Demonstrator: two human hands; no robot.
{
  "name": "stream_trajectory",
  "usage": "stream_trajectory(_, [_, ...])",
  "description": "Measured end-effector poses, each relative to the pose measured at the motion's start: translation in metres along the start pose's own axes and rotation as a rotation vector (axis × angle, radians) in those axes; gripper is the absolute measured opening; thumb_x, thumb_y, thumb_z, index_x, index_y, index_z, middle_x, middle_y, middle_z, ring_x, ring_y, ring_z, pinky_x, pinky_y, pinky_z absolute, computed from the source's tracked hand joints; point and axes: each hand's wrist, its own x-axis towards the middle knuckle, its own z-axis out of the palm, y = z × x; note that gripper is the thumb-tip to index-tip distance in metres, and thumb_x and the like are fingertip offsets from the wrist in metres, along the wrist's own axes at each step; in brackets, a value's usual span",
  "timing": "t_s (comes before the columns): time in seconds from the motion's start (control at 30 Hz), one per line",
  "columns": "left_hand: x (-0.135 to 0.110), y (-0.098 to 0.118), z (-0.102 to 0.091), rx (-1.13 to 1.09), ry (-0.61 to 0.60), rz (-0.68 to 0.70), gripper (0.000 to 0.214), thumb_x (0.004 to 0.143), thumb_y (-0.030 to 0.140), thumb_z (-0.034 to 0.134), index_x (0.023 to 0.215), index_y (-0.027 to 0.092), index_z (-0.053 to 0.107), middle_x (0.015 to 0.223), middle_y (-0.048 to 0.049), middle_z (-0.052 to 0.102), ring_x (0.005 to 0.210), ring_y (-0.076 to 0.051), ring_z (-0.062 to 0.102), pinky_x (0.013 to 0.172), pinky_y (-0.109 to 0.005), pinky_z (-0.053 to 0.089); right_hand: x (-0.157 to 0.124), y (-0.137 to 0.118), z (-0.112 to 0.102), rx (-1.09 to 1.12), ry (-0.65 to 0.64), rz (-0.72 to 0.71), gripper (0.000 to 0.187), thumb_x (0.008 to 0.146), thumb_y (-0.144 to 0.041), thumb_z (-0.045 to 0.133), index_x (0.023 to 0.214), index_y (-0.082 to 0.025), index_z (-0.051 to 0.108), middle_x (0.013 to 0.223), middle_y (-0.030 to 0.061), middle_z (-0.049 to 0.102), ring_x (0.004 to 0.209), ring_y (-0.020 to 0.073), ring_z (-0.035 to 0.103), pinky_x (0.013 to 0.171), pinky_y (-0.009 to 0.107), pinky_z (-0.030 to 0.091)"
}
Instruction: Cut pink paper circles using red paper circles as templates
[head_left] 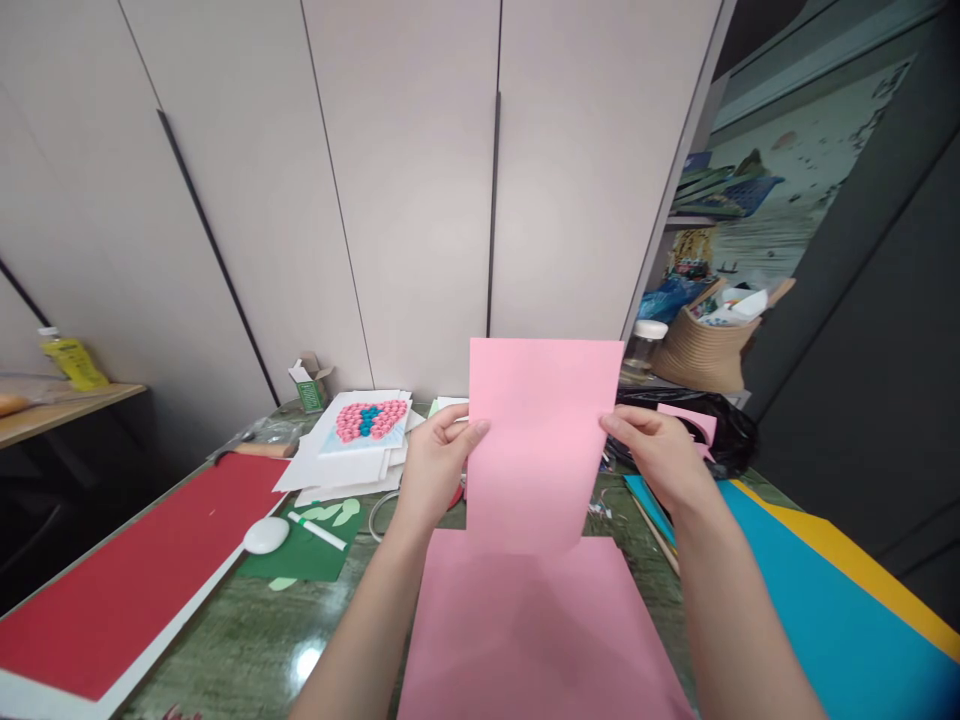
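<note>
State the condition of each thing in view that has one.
Pink sheet: held up
Left hand: pinching its edge
Right hand: pinching the opposite edge
Small box: open
Yellow bottle: capped
Clear jar: lidded
Cabinet doors: shut
Red sheet: lying flat

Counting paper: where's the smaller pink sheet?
The smaller pink sheet is just right of centre in the head view, between the left hand and right hand, above the larger pink paper.
</note>
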Motion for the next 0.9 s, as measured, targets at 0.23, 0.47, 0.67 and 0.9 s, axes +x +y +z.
stream_trajectory(0.23, [0.0015, -0.0042, -0.0016, 0.004, -0.006, 0.007, 0.030, 0.073, 0.031, 0.063, 0.098, 0.014, 0.061, 0.072, -0.0051, 0.071, 0.061, -0.018, 0.064, 0.061, -0.030, 0.050, -0.0021, -0.0025, -0.0010, -0.062, 0.033, -0.019, 0.019, 0.069, -0.036, 0.067, 0.062, -0.019, 0.064, 0.064, -0.0011, 0.059, 0.065, 0.0148, 0.051, 0.066, 0.026, 0.039])
stream_trajectory(0.47, [0.0014, -0.0051, 0.0010, 0.001, 0.013, -0.001, 0.029, 0.072, 0.031, 0.064, 0.096, 0.015, 0.062, 0.070, -0.0034, 0.071, 0.062, -0.018, 0.064, 0.061, -0.029, 0.049, -0.0019, -0.0012, -0.0009, -0.016, 0.009, 0.002, 0.020, 0.070, -0.038, 0.065, 0.063, -0.020, 0.064, 0.067, -0.0003, 0.060, 0.070, 0.0169, 0.053, 0.066, 0.026, 0.039])
stream_trajectory(0.67, [0.0022, -0.0037, 0.0006, -0.010, 0.015, 0.009, 0.028, 0.072, 0.032, 0.064, 0.093, 0.014, 0.063, 0.070, -0.0034, 0.070, 0.063, -0.018, 0.064, 0.061, -0.029, 0.049, -0.0019, -0.0013, -0.0005, -0.027, -0.017, -0.012, 0.021, 0.068, -0.039, 0.066, 0.062, -0.019, 0.066, 0.066, -0.0002, 0.062, 0.066, 0.0171, 0.054, 0.064, 0.027, 0.039])
stream_trajectory(0.9, [0.0042, -0.0066, -0.0017, 0.007, 0.032, 0.021, 0.027, 0.070, 0.035, 0.065, 0.087, 0.014, 0.063, 0.066, -0.0018, 0.068, 0.057, -0.015, 0.061, 0.058, -0.026, 0.047, -0.0003, -0.0036, 0.0036, -0.070, 0.039, 0.013, 0.022, 0.068, -0.040, 0.066, 0.062, -0.019, 0.065, 0.065, -0.0001, 0.060, 0.067, 0.0162, 0.053, 0.067, 0.027, 0.039])
